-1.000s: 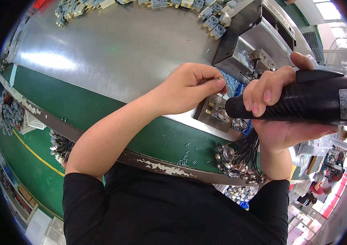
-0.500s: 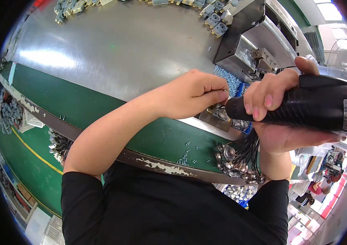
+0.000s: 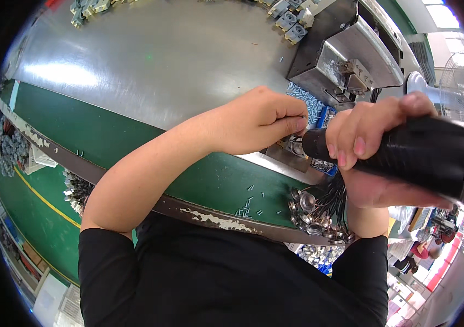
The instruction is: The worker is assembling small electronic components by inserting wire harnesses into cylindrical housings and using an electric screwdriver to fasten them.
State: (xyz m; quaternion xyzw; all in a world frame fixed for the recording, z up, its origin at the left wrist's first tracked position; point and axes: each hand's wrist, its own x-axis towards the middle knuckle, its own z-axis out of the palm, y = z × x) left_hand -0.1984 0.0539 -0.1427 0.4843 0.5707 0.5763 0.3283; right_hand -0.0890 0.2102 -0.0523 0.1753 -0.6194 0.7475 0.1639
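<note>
My right hand (image 3: 368,136) is wrapped around a black electric screwdriver (image 3: 423,155), its nose pointing left. Close to that nose, my left hand (image 3: 275,122) is closed in a pinch; a tiny bit of something shows at the fingertips, too small to name. Beneath the nose, a small metal part (image 3: 296,146) sits at a metal block, partly covered by the hands and tool. Just beyond the fingers is a heap of small silvery screws (image 3: 307,101), beside a blue bin (image 3: 326,116) partly hidden by my right hand.
A steel machine housing (image 3: 335,60) stands beyond the screws. Grey socket-like parts (image 3: 289,24) line the far edge of the steel tabletop (image 3: 161,60). Loose screws (image 3: 245,207) lie on the green mat (image 3: 215,180). Round metal parts with black wires (image 3: 311,210) are bunched at the near edge.
The screwdriver's rear end has swung down and toward me, tilting the tool, with my right hand still around it. My left hand stays pinched in nearly the same place.
</note>
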